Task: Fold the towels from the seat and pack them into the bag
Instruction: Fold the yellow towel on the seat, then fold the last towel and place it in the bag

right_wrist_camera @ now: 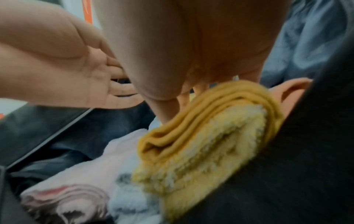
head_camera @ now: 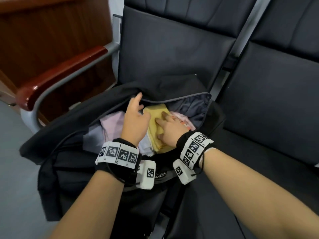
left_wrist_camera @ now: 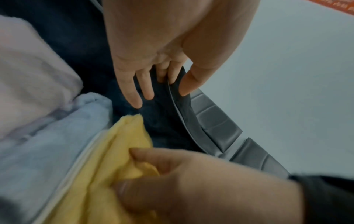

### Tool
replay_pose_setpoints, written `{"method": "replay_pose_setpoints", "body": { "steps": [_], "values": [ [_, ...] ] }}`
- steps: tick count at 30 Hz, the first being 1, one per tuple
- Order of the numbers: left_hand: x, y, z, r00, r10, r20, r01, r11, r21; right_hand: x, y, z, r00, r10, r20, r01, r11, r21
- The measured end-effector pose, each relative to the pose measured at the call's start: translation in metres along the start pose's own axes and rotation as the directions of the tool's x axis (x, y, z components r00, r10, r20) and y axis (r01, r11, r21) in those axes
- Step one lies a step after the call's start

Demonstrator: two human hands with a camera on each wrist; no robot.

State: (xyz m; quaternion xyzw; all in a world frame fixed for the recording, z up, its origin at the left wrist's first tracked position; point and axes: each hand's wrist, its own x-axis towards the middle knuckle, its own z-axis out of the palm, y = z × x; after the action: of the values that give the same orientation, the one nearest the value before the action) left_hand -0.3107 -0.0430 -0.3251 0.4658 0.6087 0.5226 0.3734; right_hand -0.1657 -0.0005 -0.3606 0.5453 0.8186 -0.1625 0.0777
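A black bag (head_camera: 82, 121) lies open on the dark seat (head_camera: 164, 49). Inside it, a folded yellow towel (head_camera: 155, 135) sits in the middle, beside a pink towel (head_camera: 112, 123) and a pale blue one (head_camera: 93, 137). My right hand (head_camera: 164, 125) is on the yellow towel (right_wrist_camera: 201, 128), fingers down one side and thumb on the other. My left hand (head_camera: 140, 107) holds the bag's zipper rim (left_wrist_camera: 178, 109), thumb outside and two fingers inside. A pink patterned cloth (head_camera: 183, 119) lies at the right, partly under my right hand.
A red wooden armrest (head_camera: 60, 75) on a grey metal tube stands left of the bag, with a brown wooden cabinet (head_camera: 43, 31) behind it. A second dark seat (head_camera: 276, 92) adjoins on the right. Grey floor (head_camera: 13, 169) lies at the lower left.
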Motion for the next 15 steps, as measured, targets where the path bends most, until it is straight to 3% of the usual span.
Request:
{"method": "replay_pose_setpoints", "body": {
  "steps": [4,8,12,15],
  "values": [
    [-0.014,0.001,0.003,0.996,-0.089,0.009,0.087,0.99,0.115,-0.021,0.001,-0.023,0.995,-0.023,-0.096,0.031,0.996,0.082],
    [-0.023,0.009,0.018,0.981,-0.158,0.109,0.137,0.974,0.18,-0.069,0.03,-0.051,0.964,0.083,-0.252,0.049,0.878,0.477],
    [-0.044,0.023,0.067,0.97,-0.048,0.237,-0.021,0.96,0.28,-0.131,0.083,-0.051,0.892,0.304,-0.333,0.039,0.684,0.728],
    [-0.067,0.033,0.117,0.94,-0.026,0.341,-0.099,0.933,0.345,-0.18,0.131,-0.034,0.828,0.444,-0.343,-0.005,0.618,0.786]
  ]
}}
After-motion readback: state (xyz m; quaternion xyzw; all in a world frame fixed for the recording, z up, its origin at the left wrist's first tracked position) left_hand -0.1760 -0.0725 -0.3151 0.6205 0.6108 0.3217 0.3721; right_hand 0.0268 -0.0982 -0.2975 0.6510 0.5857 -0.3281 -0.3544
